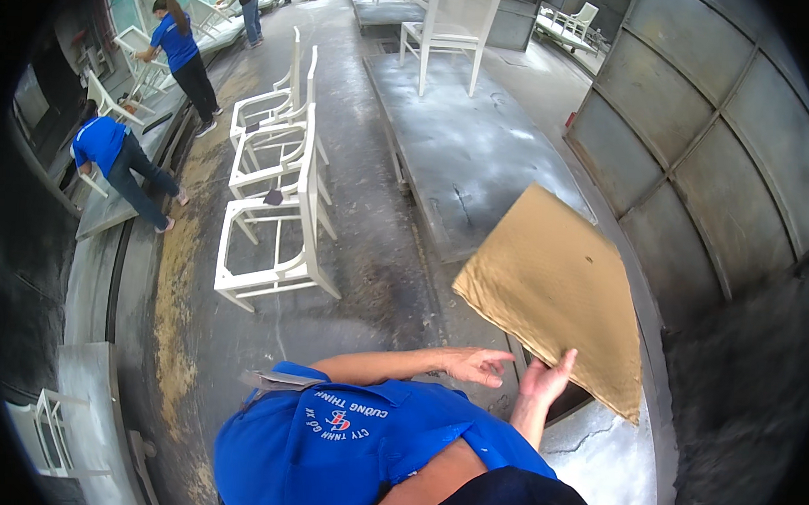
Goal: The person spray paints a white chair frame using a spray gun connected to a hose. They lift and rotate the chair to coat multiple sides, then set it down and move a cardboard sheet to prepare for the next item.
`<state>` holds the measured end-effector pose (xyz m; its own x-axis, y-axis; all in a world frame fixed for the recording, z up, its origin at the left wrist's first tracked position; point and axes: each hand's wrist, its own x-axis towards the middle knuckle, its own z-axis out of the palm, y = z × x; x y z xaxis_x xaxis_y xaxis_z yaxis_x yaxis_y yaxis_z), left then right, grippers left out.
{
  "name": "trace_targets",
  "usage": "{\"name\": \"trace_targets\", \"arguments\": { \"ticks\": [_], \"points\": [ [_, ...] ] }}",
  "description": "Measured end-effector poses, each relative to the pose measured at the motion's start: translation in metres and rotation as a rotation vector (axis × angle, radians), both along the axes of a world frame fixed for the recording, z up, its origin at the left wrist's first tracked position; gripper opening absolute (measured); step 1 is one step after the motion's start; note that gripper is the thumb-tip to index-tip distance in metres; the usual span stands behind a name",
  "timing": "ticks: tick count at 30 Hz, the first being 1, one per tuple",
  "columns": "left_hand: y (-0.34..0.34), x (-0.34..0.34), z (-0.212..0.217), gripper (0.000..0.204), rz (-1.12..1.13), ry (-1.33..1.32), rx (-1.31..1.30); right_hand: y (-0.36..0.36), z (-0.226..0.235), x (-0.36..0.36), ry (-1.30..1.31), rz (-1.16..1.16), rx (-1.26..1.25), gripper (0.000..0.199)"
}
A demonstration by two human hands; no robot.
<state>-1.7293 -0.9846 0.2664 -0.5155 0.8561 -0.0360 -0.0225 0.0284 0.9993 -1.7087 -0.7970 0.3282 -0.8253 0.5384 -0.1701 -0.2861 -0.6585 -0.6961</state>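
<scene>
My right hand (545, 382) grips the lower edge of a flat, brown cardboard sheet (558, 293), its thumb on the upper face and its other fingers underneath, mostly hidden. The sheet is tilted over the near end of a low grey metal platform (483, 156). Beside the right hand, apart from the sheet, my left hand (478, 365) reaches across my front with its index finger stretched out and nothing in it. Left of the platform, a row of white chair frames (274, 209) without seats stands on the floor. Small dark pieces lie on two of them.
On the platform's far part stands a white chair (448, 40). A panelled grey metal wall (705, 113) rises on the right. At the left, a person in blue (117, 155) bends over a bench, and another person (177, 44) handles a white chair. A rail groove runs along the left floor.
</scene>
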Motion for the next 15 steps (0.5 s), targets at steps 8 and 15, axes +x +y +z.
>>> {"name": "trace_targets", "arguments": {
  "ticks": [8, 15],
  "points": [
    [0.031, -0.13, 0.0, 0.064, 0.683, -0.708, 0.177, -0.036, -0.036, -0.111, -0.18, 0.464, -0.07, 0.037],
    [0.016, -0.209, -0.126, 0.043, 1.306, -0.928, 0.215, -0.009, -0.106, -0.106, -0.468, 0.903, 0.369, 0.039]
  ]
}}
